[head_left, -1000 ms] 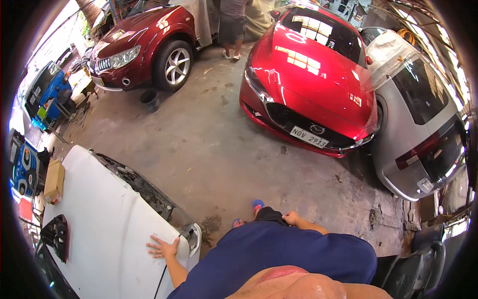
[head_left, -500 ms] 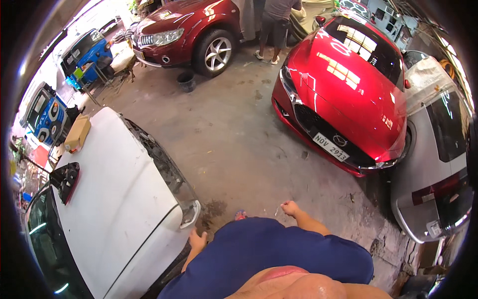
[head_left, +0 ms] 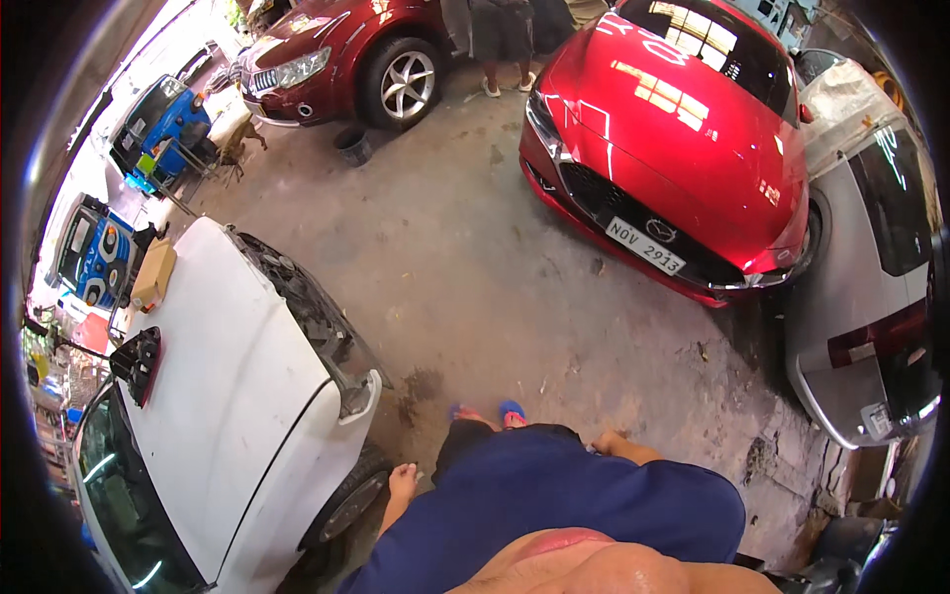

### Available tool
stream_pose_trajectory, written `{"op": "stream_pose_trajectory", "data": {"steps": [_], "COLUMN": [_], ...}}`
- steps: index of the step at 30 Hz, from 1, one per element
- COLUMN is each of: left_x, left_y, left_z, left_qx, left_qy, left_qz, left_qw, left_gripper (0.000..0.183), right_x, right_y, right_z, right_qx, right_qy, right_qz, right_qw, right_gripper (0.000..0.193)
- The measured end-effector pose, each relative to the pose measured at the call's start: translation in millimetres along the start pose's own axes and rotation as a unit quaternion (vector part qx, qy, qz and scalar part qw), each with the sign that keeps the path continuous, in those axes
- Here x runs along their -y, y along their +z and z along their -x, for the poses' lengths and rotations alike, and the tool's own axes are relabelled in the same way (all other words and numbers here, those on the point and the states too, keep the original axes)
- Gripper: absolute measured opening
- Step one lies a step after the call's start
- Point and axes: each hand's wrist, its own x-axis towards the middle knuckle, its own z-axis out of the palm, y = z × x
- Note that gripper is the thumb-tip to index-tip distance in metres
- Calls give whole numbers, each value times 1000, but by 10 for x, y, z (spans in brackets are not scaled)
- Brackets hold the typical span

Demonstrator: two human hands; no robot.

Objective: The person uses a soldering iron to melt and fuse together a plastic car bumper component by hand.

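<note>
My left hand [head_left: 403,482] hangs beside my dark blue shirt [head_left: 554,485], near the front wheel [head_left: 348,507] of a white car [head_left: 233,366]. Its fingers are loosely bent, with nothing distinct in them, and it does not touch the car. My right hand [head_left: 611,443] is low at my other side, partly covered by my clothes. Its fingers look closed; whether something small is in them is hidden. My feet in blue slippers [head_left: 512,408] show on the concrete floor [head_left: 465,287].
On the white hood lie a cardboard box [head_left: 153,275] and a dark lamp unit [head_left: 139,364]. A red car [head_left: 683,168] and a grey vehicle [head_left: 861,317] stand at right. Far back are a maroon vehicle [head_left: 346,59], a black bucket [head_left: 352,146] and another person [head_left: 502,40].
My view has shifted forward over the floor, and the white car's front wheel has come into sight. My right hand has drawn back against my clothes; my left hand's fingers are less spread.
</note>
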Motion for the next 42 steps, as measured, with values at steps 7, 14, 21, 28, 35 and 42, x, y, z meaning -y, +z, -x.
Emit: {"op": "stream_pose_trajectory", "data": {"steps": [7, 14, 21, 28, 35, 42], "left_x": [345, 201, -183, -813, -1252, -1225], "left_y": [232, 353, 65, -911, -1887, -1887], "left_z": [-272, -409, -171, -596, -1290, -1658], "left_qx": [154, 181, 13, -467, -553, -428], "left_qy": [-81, 42, 29, 200, -7, -140], "left_qz": [112, 5, -83, -153, -175, -194], "left_qw": [978, 983, 996, 848, 814, 872], "left_gripper": [38, 27, 42, 48, 71, 103], "right_x": [469, 740, 738, 789, 1417, 2416], "right_y": [-673, -938, -857, -824, -1547, -2059], "right_z": [-85, -487, -378, -249, -580, -176], "right_qx": [-62, -209, -79, 32, -195, -190], "right_qy": [30, -104, -11, 62, -78, -114], "right_qz": [-243, -324, -275, -220, -161, -222], "right_qw": [968, 917, 958, 973, 964, 949], "right_gripper": [34, 33, 35, 35, 34, 40]}}
